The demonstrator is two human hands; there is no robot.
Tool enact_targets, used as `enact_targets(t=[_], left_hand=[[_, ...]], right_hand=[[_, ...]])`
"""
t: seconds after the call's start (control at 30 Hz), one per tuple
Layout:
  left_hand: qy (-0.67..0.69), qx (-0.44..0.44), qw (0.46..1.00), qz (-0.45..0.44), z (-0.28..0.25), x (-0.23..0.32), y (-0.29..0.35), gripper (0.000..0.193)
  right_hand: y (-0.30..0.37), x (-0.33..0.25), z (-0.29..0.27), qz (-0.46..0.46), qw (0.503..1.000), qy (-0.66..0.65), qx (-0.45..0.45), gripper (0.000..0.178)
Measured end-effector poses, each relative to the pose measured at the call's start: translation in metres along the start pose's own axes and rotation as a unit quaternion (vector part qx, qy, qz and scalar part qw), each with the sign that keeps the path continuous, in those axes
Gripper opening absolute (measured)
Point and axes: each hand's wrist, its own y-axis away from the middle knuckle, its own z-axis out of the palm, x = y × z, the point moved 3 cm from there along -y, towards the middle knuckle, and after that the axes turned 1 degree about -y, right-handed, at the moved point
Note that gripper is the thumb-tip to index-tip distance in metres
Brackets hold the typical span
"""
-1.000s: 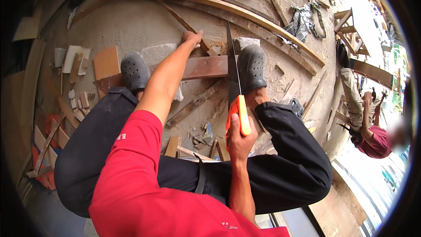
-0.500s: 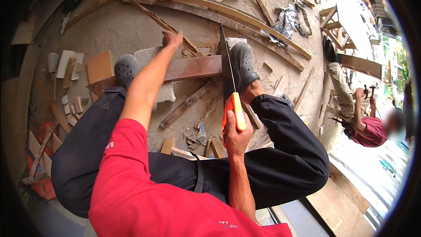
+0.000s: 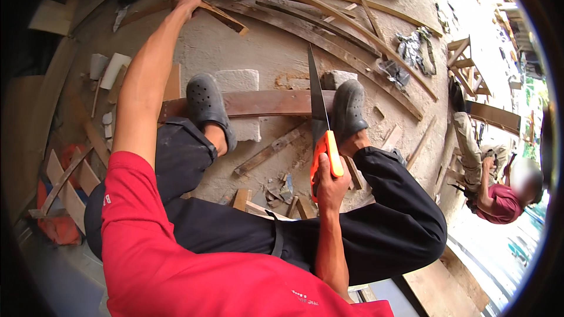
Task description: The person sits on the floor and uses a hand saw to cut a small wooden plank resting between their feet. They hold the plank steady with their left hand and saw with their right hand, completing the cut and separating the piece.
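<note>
My left hand is stretched out to the far left, closed around a narrow wooden strip held clear of the reddish-brown plank. In my right hand is a handsaw, gripped by its orange handle, its blade pointing away from me. The blade passes across the right part of the plank; whether it touches the wood I cannot tell. Both my feet, in grey clogs, rest on that plank, which lies over pale blocks.
Long boards lie across the far floor. Wood offcuts and scraps are scattered nearer me. A crumpled silver sheet lies at the far right. Another person sits at the right, near a wooden frame.
My left hand has moved farther away and to the left, carrying the wooden strip off from beside the plank. The saw stays in my right hand. The view has shifted somewhat.
</note>
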Motion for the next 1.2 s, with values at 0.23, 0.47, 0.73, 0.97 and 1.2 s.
enact_targets(t=[0.23,0.47,0.73,0.97,1.2], left_hand=[[0.095,0.323,0.941,-0.023,-0.169,-0.064,-0.074,0.108],[-0.211,0.112,0.897,0.373,-0.043,-0.072,0.023,0.053],[-0.353,-0.270,0.844,0.299,0.200,-0.109,0.244,0.041],[-0.306,-0.236,0.893,0.231,0.226,-0.164,0.267,0.041],[-0.314,-0.117,0.878,0.343,0.232,-0.195,0.276,0.047]], right_hand=[[-0.002,-0.011,-0.006,0.002,0.999,0.014,-0.033,0.029],[-0.001,0.010,-0.027,-0.021,0.999,0.039,-0.011,0.031],[0.015,0.059,-0.018,0.000,0.995,0.095,-0.007,0.034],[0.029,0.069,0.017,-0.029,0.991,0.130,-0.022,0.035],[0.026,0.082,0.030,-0.059,0.984,0.166,-0.022,0.034]])
